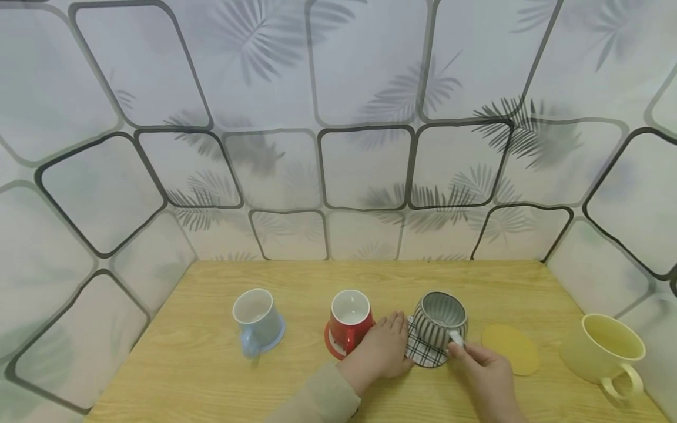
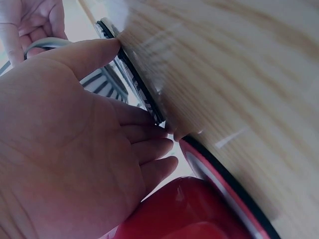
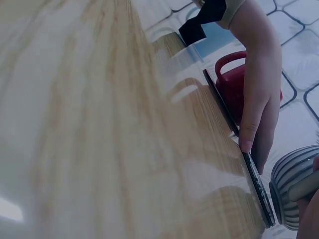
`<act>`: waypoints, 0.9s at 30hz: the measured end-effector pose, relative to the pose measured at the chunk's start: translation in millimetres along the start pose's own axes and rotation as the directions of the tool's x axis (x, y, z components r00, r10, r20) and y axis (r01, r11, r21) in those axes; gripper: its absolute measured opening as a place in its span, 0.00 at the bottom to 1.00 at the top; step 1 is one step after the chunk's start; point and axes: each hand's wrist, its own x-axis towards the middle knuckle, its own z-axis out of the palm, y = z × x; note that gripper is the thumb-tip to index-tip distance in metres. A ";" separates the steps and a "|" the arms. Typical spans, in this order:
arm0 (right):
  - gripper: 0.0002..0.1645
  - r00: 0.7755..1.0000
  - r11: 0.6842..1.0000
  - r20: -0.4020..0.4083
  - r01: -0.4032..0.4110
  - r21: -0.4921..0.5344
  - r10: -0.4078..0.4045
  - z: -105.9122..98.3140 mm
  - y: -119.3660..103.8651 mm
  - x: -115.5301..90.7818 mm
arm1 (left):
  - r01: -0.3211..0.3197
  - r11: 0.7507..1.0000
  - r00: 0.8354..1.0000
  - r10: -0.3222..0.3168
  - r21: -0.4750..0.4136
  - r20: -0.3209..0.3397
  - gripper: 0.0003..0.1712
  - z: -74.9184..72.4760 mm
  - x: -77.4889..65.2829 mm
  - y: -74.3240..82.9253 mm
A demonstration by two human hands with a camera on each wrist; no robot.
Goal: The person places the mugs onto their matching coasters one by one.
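Note:
My right hand [image 1: 486, 376] pinches the handle of a grey-and-white striped mug [image 1: 439, 323], right of centre in the head view. The mug tilts over a black-and-white checked round coaster [image 1: 425, 356], its base close to the coaster's surface in the right wrist view. With fingers extended, my left hand [image 1: 385, 349] rests at the coaster's left edge; its thumb lies near the rim in the left wrist view [image 2: 102, 52]. Just left of that hand, a red mug [image 1: 342, 330] stands on a red coaster [image 1: 332, 348].
At the left, a light blue mug [image 1: 259, 323] stands on a blue coaster [image 1: 278, 341]. A bare yellow coaster [image 1: 512, 351] lies right of my right hand. Farther right is a yellow mug [image 1: 587, 355] on the wooden table [image 1: 185, 364]. Patterned cloth [image 1: 365, 170] encloses the back and sides.

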 end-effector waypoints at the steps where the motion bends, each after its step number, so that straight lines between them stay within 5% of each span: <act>1: 0.23 1.000 1.000 0.006 -0.004 -0.001 0.004 0.4 0.0 -0.3 | 0.000 1.000 1.000 0.000 0.007 -0.003 0.46 0.5 0.3 0.0; 27: 0.14 1.000 1.000 0.004 -0.006 0.014 0.006 15.3 -3.8 -9.9 | 0.017 1.000 1.000 -0.017 0.021 -0.003 0.46 4.8 3.4 1.5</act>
